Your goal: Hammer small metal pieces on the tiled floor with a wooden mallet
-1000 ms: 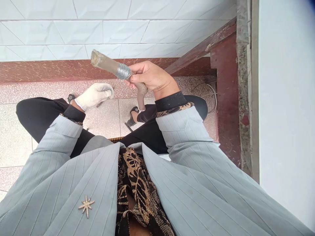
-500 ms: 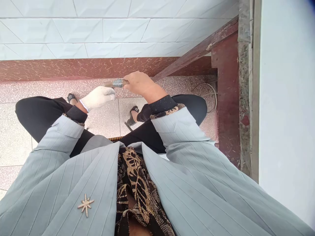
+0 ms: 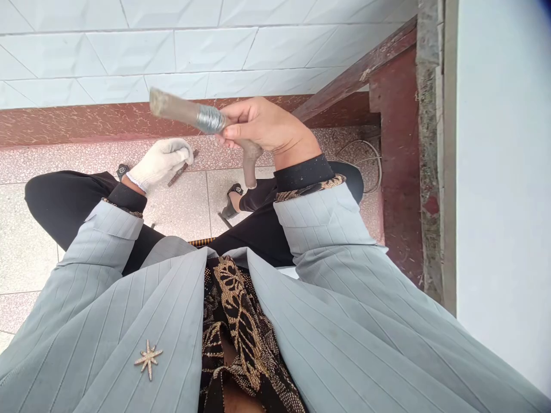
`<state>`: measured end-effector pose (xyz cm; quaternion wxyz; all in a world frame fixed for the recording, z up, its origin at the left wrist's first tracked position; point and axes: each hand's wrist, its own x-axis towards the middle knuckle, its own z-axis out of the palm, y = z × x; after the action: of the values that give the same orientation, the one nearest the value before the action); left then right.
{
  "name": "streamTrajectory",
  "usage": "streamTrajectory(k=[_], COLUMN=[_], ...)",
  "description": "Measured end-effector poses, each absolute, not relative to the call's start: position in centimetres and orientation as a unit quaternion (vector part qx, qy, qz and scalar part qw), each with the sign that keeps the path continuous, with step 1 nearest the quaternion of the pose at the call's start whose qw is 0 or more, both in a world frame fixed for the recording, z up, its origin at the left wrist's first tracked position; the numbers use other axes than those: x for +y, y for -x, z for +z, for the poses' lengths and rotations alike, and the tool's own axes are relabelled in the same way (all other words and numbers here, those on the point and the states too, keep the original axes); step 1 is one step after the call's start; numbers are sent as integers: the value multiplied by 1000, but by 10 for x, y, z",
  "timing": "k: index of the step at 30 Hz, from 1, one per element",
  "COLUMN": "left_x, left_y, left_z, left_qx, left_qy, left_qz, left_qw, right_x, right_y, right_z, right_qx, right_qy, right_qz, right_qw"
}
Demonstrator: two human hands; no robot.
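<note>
Above the tiled floor [image 3: 181,212], between the spread knees, the bare right hand [image 3: 269,123] pinches a crooked stick [image 3: 178,108] just beside its band of wire [image 3: 210,119], thumb against fingers. The stick's straight, blunt end points left toward the wall [image 3: 215,51]; its bent end hangs down below the hand. The gloved left hand [image 3: 161,160] has its fingers curled in, with a thin dark rod [image 3: 177,175] beside it; whether it grips the rod I cannot tell. The binding looks wound in close turns, so that much seems done; whether it is tied off, or what is left, does not show. There is open room between the hands and over the floor, while a slanting brace [image 3: 357,77] passes near the right wrist, limiting a swing that way
</note>
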<state>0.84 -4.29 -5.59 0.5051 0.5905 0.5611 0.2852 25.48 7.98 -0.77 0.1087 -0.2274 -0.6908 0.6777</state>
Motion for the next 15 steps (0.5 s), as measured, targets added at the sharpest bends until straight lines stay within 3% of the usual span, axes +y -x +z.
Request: streamTrajectory(k=[3, 6, 11, 13, 15], left_x=[-43, -43, -45, -45, -45], left_y=[-9, -9, -10, -9, -6], left_z=[-62, -65, -53, -48, -47], left_qx=[570, 564, 558, 571, 589], left_qy=[-594, -621, -650, -657, -659], left_qz=[272, 247, 181, 156, 141], left_qw=[498, 485, 483, 466, 446], right_x=[80, 81, 75, 68, 62], right_y=[-249, -240, -231, -228, -226], right_z=[-18, -27, -33, -29, -22], right_qx=[-678, -705, -832, -839, -803], right_qy=[313, 395, 451, 418, 376], right_qz=[642, 570, 319, 315, 391], right_qw=[175, 147, -46, -151, -245])
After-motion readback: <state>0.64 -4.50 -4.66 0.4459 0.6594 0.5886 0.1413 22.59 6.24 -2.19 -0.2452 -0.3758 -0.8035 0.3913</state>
